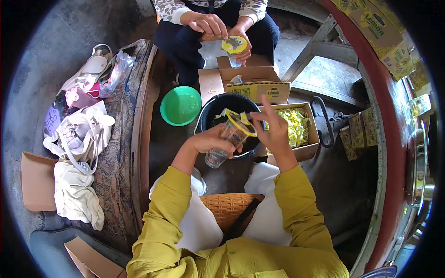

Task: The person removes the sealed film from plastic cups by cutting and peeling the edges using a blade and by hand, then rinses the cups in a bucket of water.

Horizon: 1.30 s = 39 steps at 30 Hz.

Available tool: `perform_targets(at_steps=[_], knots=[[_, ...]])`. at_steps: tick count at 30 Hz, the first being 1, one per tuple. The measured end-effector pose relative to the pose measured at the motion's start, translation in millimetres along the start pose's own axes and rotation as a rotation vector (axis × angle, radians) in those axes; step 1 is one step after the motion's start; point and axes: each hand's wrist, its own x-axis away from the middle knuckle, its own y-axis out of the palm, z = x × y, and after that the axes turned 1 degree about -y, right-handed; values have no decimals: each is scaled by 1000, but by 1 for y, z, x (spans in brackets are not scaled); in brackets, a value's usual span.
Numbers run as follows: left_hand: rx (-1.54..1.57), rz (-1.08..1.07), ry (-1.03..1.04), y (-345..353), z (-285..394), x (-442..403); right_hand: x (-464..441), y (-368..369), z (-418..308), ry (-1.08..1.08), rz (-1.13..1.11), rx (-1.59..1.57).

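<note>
My left hand (213, 140) is wrapped round a clear plastic cup (218, 155), which is tilted over the black bucket (207, 113). A yellow film lid (242, 124) covers the cup's mouth, with a ragged, lifted edge at its left. My right hand (273, 129) is at the right edge of this lid, thumb and lower fingers closed on it, index finger stretched upward. The exact pinch is partly hidden. To the right of the bucket, a cardboard box (313, 148) holds a heap of yellow film scraps (295, 126).
Opposite, a person's hands (241, 41) hold another yellow-lidded cup (235, 61) above an open carton (211, 83). A green basin (174, 106) stands left of the bucket. Bags (85, 134) lie on a patterned bench (123, 116). Lemon-printed cartons (375, 23) line the right side.
</note>
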Motion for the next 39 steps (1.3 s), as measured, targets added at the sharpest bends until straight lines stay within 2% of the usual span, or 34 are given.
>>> perform_targets(at_steps=[3, 7, 8, 10, 16, 20, 25, 26, 29, 31, 33, 34, 37, 39], knots=[[-103, 274, -35, 3, 4, -2, 3, 1, 17, 116, -10, 66], [-291, 381, 318, -8, -4, -14, 5, -6, 22, 167, 4, 79], [-228, 362, 286, -14, -5, -13, 5, -7, 23, 187, 10, 79], [-311, 402, 308, -9, 1, -9, 3, -10, 23, 224, 25, 80], [-541, 478, 327, -3, 7, -5, 1, -8, 20, 91, 61, 91], [-575, 587, 297, -12, 5, -2, 2, -10, 22, 175, 61, 72], [-539, 776, 479, -46, 3, 7, 9, -38, 59, 244, 124, 200], [-515, 795, 519, -51, 0, 8, 13, -41, 64, 337, 141, 184], [-498, 839, 463, -45, 7, 15, 40, -56, 100, 743, -208, 341], [-491, 833, 476, -46, 6, 16, 78, -52, 140, 782, -486, 620], [-472, 820, 470, -42, 9, 18, 104, -47, 156, 765, -503, 633], [-485, 820, 476, -45, 8, 18, 102, -52, 157, 806, -586, 625], [-535, 829, 463, -43, 6, 19, 91, -51, 158, 896, -543, 691], [-603, 826, 418, -37, 11, 18, 88, -50, 159, 892, -481, 601]])
